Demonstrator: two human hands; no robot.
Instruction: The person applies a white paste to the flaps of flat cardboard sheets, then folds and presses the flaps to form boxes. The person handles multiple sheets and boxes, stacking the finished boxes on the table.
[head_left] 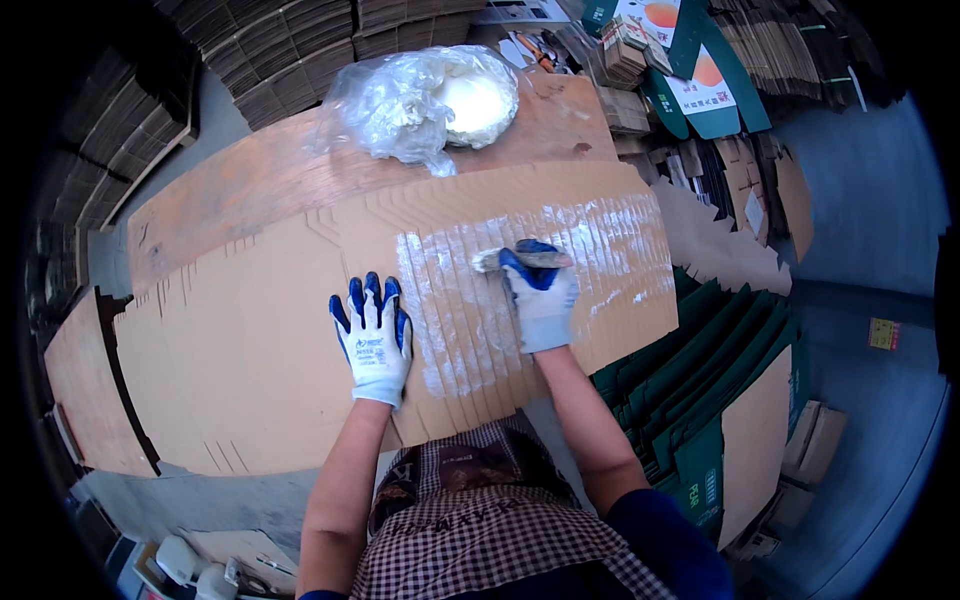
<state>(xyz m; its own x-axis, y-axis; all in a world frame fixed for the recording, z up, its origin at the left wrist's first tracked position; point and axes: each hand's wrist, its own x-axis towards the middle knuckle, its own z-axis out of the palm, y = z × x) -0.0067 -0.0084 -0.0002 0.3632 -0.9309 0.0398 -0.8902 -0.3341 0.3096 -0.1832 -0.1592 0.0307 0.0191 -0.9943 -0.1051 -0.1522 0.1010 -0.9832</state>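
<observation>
The right hand [545, 298] grips a brush [490, 261] on the streaked cardboard [250, 360] beneath both hands; the left hand [372, 340] (gloved too) lies flat there, fingers spread.

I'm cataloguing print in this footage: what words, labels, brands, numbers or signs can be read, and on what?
Wording not copied; print shows on:
Left glove: small print, too small to read surely.
Apron: dark lettering, broken by folds.
Green-and-white carton, top right: characters below a fruit picture.
Green carton, lower right: light lettering.
Yellow label, far right: too small.
</observation>
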